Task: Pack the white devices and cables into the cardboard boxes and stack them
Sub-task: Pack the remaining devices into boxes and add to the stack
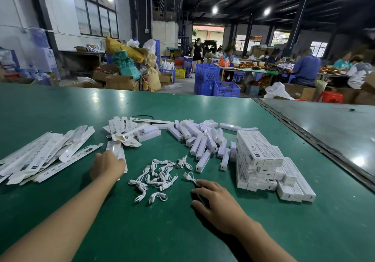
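Observation:
On the green table (182, 231), a loose pile of short white cables (158, 177) lies in front of me. Behind it is a heap of white bar-shaped devices (203, 140). Packed white boxes (261, 160) are stacked at the right. Flat unfolded cartons (44, 154) fan out at the left, and several half-opened cartons (123, 130) lie behind them. My left hand (107, 166) grips one flat carton (116, 150) at the pile's edge. My right hand (215, 199) lies flat on the table, fingertips touching the end of a single cable (189, 175).
A metal seam (304, 138) separates this table from a grey one at the right. Beyond the far edge are blue crates (207, 79), cardboard boxes and sacks. People sit working at tables at the back right. One person walks in the aisle.

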A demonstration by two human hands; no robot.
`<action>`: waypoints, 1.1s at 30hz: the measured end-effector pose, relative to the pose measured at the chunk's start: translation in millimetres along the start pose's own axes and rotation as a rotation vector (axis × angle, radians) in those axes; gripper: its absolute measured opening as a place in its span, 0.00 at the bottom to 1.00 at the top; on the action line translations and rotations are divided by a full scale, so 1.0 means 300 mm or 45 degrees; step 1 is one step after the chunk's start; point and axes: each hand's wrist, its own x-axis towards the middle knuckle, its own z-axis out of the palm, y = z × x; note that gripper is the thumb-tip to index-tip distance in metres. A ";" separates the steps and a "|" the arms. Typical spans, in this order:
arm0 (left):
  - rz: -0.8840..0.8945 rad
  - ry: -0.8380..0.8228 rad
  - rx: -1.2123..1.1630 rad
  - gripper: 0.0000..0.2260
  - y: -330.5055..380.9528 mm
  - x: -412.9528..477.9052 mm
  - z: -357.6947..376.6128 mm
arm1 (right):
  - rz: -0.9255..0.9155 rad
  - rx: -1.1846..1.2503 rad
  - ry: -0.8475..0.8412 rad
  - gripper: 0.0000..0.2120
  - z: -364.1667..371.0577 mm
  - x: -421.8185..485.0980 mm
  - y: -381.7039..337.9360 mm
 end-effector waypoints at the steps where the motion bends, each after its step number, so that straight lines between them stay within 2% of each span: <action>1: -0.019 -0.008 -0.068 0.16 0.006 -0.002 -0.003 | -0.001 -0.001 0.003 0.22 -0.001 0.000 0.000; 3: -0.097 -0.039 -0.315 0.17 0.020 -0.006 -0.008 | -0.002 -0.001 0.016 0.21 -0.001 -0.003 -0.002; 6: -0.275 -0.177 -0.922 0.16 0.049 -0.030 -0.026 | -0.009 0.006 0.037 0.20 0.000 -0.007 -0.004; 10: -0.435 -0.750 -1.503 0.11 0.083 -0.139 -0.084 | -0.030 0.028 0.144 0.16 -0.003 -0.010 -0.006; 12: -0.416 -0.988 -1.618 0.15 0.095 -0.207 -0.094 | -0.035 0.057 0.220 0.14 -0.007 -0.012 -0.005; 14: -0.372 -1.116 -1.711 0.15 0.110 -0.274 -0.085 | -0.039 0.112 0.271 0.12 -0.017 -0.016 -0.013; 16: -0.285 -1.135 -1.772 0.11 0.135 -0.329 -0.067 | -0.037 0.189 0.312 0.11 -0.029 -0.024 -0.026; 18: -0.179 -1.110 -1.811 0.13 0.160 -0.375 -0.046 | 0.011 0.326 0.359 0.10 -0.040 -0.032 -0.039; 20: -0.108 -1.151 -1.844 0.16 0.172 -0.422 -0.022 | 0.106 0.642 0.381 0.10 -0.053 -0.040 -0.057; 22: 0.002 -1.166 -1.789 0.15 0.177 -0.473 -0.001 | 0.167 0.965 0.312 0.11 -0.063 -0.046 -0.079; 26: 0.097 -1.047 -1.743 0.13 0.183 -0.539 0.042 | 0.202 1.255 0.168 0.10 -0.060 -0.041 -0.117; 28: 0.115 -0.941 -1.703 0.16 0.185 -0.546 0.050 | 0.229 1.348 0.166 0.09 -0.064 -0.036 -0.121; 30: 0.136 -0.887 -1.678 0.23 0.185 -0.552 0.053 | 0.252 1.457 0.138 0.09 -0.070 -0.035 -0.117; 33: 0.150 -0.885 -1.645 0.26 0.176 -0.550 0.064 | 0.279 1.623 0.027 0.15 -0.079 -0.036 -0.111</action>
